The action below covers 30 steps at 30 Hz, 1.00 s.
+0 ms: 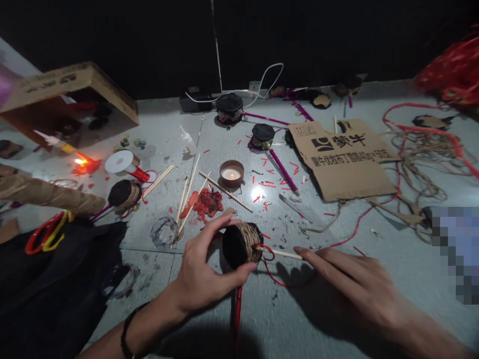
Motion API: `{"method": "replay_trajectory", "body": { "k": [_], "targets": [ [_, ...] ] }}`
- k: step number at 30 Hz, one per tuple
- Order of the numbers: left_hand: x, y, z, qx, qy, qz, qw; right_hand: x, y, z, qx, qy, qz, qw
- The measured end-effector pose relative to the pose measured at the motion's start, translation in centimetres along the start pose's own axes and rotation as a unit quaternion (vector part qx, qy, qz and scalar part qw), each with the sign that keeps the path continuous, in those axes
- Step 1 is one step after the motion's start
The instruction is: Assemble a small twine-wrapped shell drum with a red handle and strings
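Note:
My left hand (pixel 202 274) grips a small black drum (pixel 234 248) between thumb and fingers. Twine (pixel 247 239) is wound around the drum's side, and a red handle (pixel 237 311) sticks out below it. In my right hand (pixel 352 279) is a thin wooden stick (pixel 285 254), pinched near one end. Its other end meets the twine on the drum's right side, where a loop of red cord (pixel 270 253) passes around it. Whether the tip is inside the drum I cannot tell. Just beyond the drum lies a clump of red wax-like material (pixel 204 204).
A lit candle (pixel 231 175) burns ahead, and a small flame glows by a glue-bottle-like tube (pixel 63 145) at left. Other drums (pixel 263 135), loose sticks (pixel 159 181), scissors (pixel 45 234), a cord spool (pixel 121 165), cardboard (pixel 346 169) and tangled twine (pixel 426 164) lie around.

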<state>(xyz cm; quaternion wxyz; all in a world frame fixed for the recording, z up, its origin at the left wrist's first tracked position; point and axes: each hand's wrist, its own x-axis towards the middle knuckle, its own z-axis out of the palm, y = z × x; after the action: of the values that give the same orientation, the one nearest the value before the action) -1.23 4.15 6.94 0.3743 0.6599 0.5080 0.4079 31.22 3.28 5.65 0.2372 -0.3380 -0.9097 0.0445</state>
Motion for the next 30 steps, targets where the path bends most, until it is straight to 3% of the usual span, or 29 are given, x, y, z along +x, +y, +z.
{"method": "replay_trajectory", "body": {
  "k": [4, 12, 18, 30],
  "targets": [
    [-0.2, -0.4, 0.1, 0.017, 0.024, 0.025, 0.999, 0.0, -0.1, 0.2, -0.010, 0.001, 0.002, 1.000],
    [-0.2, -0.5, -0.1, -0.019, 0.011, 0.039, 0.999, -0.1, -0.3, 0.3, -0.022, -0.001, 0.004, 1.000],
    [0.1, 0.1, 0.1, -0.093, -0.012, -0.035, 0.995, 1.0, -0.4, -0.5, -0.037, 0.016, -0.010, 0.999],
    [0.0, 0.0, -0.2, -0.092, -0.009, -0.038, 0.995, 0.9, -0.3, -0.2, -0.039, 0.014, -0.006, 0.999]
  ]
}}
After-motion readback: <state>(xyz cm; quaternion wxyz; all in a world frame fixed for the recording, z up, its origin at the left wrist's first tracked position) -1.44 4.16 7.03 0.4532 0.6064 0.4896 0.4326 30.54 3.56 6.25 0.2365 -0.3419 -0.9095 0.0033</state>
